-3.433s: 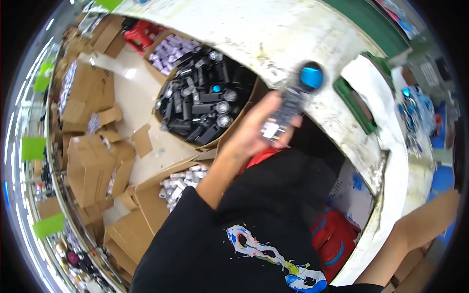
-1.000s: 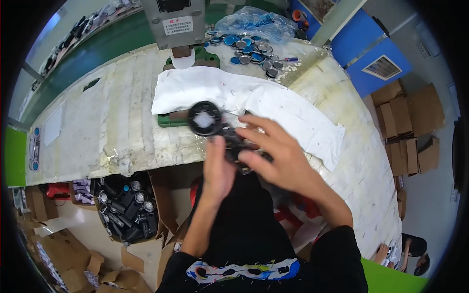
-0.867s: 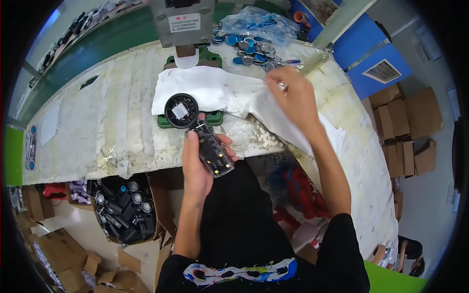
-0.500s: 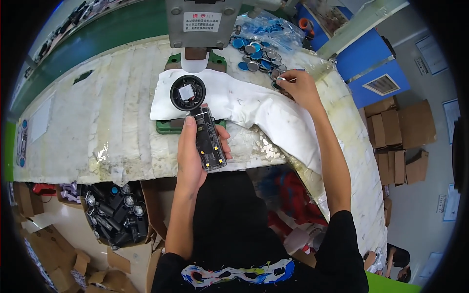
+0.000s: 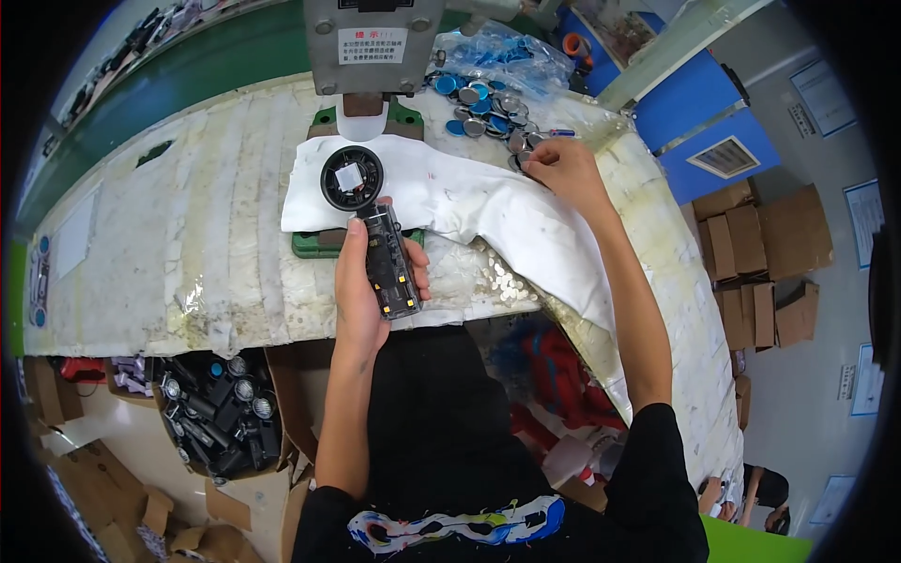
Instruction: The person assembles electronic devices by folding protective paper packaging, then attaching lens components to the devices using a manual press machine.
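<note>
My left hand [image 5: 352,281] is wrapped round a black handheld device [image 5: 388,267] with a flat body and several small yellow squares on it. Its round ring-shaped head [image 5: 328,188] lies over the white cloth, with a white square in the middle. At the near edge of a pile of small round discs [image 5: 474,108], some blue and some silver, my right hand [image 5: 568,174] has its thumb and fingers pinched together. Discs lie right by the fingertips; what is between them is hidden.
A grey press [image 5: 375,80] stands over its green base [image 5: 305,246], beyond the device head. White cloth [image 5: 554,249] drapes across the bench. Small white pieces [image 5: 507,281] lie near the bench edge. Below left, a cardboard box [image 5: 293,403] holds black parts.
The whole view has shifted slightly, moving the bench things left. My right fingers are lower against the near edge of the disc pile. My left hand keeps its hold on the device.
</note>
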Tool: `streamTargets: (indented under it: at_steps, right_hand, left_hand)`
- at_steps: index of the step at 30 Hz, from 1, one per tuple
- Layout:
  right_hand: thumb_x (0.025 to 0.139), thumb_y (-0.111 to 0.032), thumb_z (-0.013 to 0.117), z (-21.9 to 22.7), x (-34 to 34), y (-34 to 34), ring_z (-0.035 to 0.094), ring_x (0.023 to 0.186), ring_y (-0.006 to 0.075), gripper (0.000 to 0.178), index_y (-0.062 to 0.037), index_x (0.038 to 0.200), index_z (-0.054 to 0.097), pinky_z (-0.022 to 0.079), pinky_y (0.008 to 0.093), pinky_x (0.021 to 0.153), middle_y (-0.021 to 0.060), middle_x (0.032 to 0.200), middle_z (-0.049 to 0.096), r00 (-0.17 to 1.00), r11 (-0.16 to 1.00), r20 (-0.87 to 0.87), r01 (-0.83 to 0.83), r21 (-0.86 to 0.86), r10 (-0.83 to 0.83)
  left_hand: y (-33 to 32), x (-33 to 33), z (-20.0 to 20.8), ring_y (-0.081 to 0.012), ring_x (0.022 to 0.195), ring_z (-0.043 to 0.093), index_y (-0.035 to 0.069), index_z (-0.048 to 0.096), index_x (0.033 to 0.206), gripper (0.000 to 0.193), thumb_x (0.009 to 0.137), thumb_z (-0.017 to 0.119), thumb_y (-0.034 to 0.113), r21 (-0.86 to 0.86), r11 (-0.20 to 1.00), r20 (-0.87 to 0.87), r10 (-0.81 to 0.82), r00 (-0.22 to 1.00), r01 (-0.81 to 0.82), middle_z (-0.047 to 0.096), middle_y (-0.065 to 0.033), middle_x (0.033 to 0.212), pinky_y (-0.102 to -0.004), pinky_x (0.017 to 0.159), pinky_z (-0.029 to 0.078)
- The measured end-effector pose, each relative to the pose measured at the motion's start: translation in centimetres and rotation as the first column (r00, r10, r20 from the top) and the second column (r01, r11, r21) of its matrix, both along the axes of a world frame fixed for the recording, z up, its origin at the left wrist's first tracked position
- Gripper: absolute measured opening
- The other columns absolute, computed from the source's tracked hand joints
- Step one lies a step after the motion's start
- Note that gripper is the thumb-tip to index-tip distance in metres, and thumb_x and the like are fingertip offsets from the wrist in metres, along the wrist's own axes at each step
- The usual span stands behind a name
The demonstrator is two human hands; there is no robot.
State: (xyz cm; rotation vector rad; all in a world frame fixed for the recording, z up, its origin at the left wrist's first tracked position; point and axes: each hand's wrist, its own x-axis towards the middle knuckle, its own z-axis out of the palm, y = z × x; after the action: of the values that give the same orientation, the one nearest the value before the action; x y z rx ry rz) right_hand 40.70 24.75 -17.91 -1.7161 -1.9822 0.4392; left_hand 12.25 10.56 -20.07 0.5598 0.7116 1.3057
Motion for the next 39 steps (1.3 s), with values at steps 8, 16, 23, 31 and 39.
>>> streamTargets:
  at_steps: [8, 16, 23, 31, 39]
  right_hand:
    - [0.075, -0.015, 0.079, 0.1, -0.5, -0.7, 0.066, 0.073, 0.0171, 0.024, -0.0001, 0.093, 0.072, 0.052, 0.0307, 0.066, 0.011, 0.084, 0.069, 0.997, 0.998, -0.075, 0.021, 0.061, -0.016]
    - [0.075, -0.019, 0.077, 0.0, 0.5, -0.8, 0.068, 0.082, 0.026, 0.037, 0.0007, 0.106, 0.072, 0.054, 0.0364, 0.076, 0.0157, 0.096, 0.067, 0.999, 0.989, 0.036, -0.015, 0.149, 0.01]
    - [0.078, -0.009, 0.075, 0.9, -0.9, -1.8, 0.066, 0.081, 0.0266, 0.024, 0.0015, 0.098, 0.066, 0.053, 0.036, 0.074, 0.0158, 0.096, 0.067, 1.0, 0.989, 0.008, -0.011, 0.146, 0.01]
    - [0.087, -0.011, 0.065, 1.3, 0.3, -3.5, 0.067, 0.085, 0.03, 0.01, -0.0066, 0.095, 0.068, 0.053, 0.0385, 0.073, 0.0091, 0.098, 0.067, 0.975, 0.946, 0.209, 0.003, 0.325, -0.075]
    - [0.086, -0.015, 0.066, 1.3, 2.9, -3.8, 0.066, 0.096, 0.0354, 0.023, -0.0029, 0.103, 0.073, 0.052, 0.039, 0.086, 0.0149, 0.109, 0.069, 0.97, 0.971, 0.228, -0.129, 0.203, 0.081]
  left_hand:
    - [0.1, -0.2, -0.4, -0.0165, 0.061, 0.062, 0.007, 0.041, 0.141, 0.055, 0.106, 0.03, 0.048, 0.025, 0.999, 0.066, 0.018, 0.998, -0.02, 0.062, -0.0127, 0.081, -0.0311, 0.053, 0.056]
    - [0.2, 0.1, 0.0, -0.0165, 0.061, 0.06, 0.007, 0.04, 0.142, 0.059, 0.105, 0.03, 0.052, -0.008, 1.0, 0.058, 0.006, 0.998, -0.006, 0.061, -0.0105, 0.08, -0.0309, 0.052, 0.053]
    - [-0.1, -0.1, 0.2, -0.0164, 0.06, 0.061, 0.006, 0.042, 0.139, 0.055, 0.106, 0.033, 0.049, -0.026, 1.0, 0.071, 0.006, 0.997, -0.004, 0.062, -0.0104, 0.08, -0.0315, 0.052, 0.053]
    - [-1.0, -0.9, 0.9, -0.0179, 0.07, 0.066, 0.001, 0.059, 0.106, 0.053, 0.105, 0.034, 0.048, -0.029, 0.993, 0.228, -0.101, 0.968, 0.11, 0.065, -0.0105, 0.087, -0.0342, 0.059, 0.057]
    - [-1.5, -0.9, 0.2, -0.0167, 0.072, 0.065, 0.004, 0.057, 0.115, 0.046, 0.105, 0.038, 0.045, -0.038, 0.994, 0.309, -0.084, 0.947, 0.1, 0.064, -0.01, 0.093, -0.0337, 0.056, 0.054]
